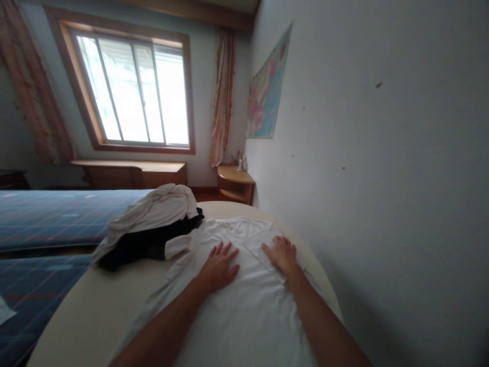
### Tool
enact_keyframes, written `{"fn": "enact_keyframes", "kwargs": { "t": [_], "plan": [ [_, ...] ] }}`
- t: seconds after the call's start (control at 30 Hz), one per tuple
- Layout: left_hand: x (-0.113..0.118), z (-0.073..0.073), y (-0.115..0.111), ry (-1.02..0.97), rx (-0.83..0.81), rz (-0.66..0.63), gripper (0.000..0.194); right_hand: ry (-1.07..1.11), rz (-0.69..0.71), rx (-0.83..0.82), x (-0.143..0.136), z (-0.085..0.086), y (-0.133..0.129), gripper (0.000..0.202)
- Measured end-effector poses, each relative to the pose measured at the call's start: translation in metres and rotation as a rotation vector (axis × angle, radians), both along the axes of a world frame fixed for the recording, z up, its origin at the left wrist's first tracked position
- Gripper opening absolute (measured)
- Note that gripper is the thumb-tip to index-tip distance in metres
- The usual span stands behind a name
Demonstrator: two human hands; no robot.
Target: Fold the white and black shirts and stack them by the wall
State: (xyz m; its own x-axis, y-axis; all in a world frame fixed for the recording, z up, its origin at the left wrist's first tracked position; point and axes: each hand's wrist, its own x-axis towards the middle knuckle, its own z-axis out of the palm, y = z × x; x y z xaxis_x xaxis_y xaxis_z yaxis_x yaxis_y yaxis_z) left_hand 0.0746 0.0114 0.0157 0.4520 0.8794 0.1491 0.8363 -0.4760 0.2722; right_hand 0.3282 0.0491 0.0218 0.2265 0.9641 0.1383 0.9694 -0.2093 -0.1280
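Observation:
A white T-shirt [248,316] lies spread on a round cream table [76,311], its collar toward the far edge. My left hand [219,266] rests flat on the shirt's upper left part, fingers spread. Over on the right side, my right hand [281,253] lies on a folded-over piece of the shirt, probably the sleeve, with its fingers apart. One short sleeve [179,245] sticks out to the left. The bottom of the shirt runs out of view beneath my forearms.
A heap of clothes, with a whitish garment [168,201] over a black one [141,242], sits on the table's far left. Blue plaid mattresses [57,216] lie beyond it. A white wall [382,229] borders the right side. A corner shelf [236,176] stands behind.

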Motion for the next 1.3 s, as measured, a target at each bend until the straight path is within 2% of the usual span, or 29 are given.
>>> {"fn": "enact_keyframes", "kwargs": {
  "t": [0.13, 0.3, 0.57, 0.7, 0.83, 0.9, 1.0, 1.07, 1.3],
  "plan": [
    [0.0, 0.0, 0.0, -0.007, 0.004, -0.001, 0.057, -0.016, 0.06, -0.025, -0.001, 0.004, 0.03, 0.072],
    [0.0, -0.001, 0.0, -0.002, 0.011, 0.001, 0.058, 0.015, 0.061, -0.085, 0.005, 0.003, 0.063, 0.083],
    [-0.001, -0.002, 0.001, -0.03, -0.001, -0.005, 0.058, 0.069, 0.012, -0.092, 0.008, -0.01, 0.08, 0.082],
    [-0.001, -0.002, 0.001, -0.036, -0.01, -0.004, 0.058, 0.067, 0.043, -0.083, 0.018, -0.003, 0.077, 0.073],
    [0.0, 0.0, 0.001, -0.039, -0.008, -0.009, 0.059, 0.043, -0.064, -0.031, 0.039, 0.011, 0.059, 0.055],
    [0.001, 0.002, 0.001, -0.054, 0.027, -0.066, 0.058, 0.04, -0.113, -0.049, 0.051, 0.015, 0.049, 0.05],
    [0.003, 0.006, 0.001, -0.063, 0.065, -0.225, 0.057, 0.054, -0.149, -0.114, 0.066, 0.018, 0.035, 0.045],
    [0.004, 0.009, 0.0, -0.054, 0.036, -0.264, 0.056, 0.068, -0.142, -0.154, 0.073, 0.017, 0.028, 0.044],
    [0.007, 0.005, 0.002, -0.029, 0.01, -0.225, 0.057, 0.12, -0.024, -0.206, 0.079, 0.016, 0.015, 0.035]
  ]
}}
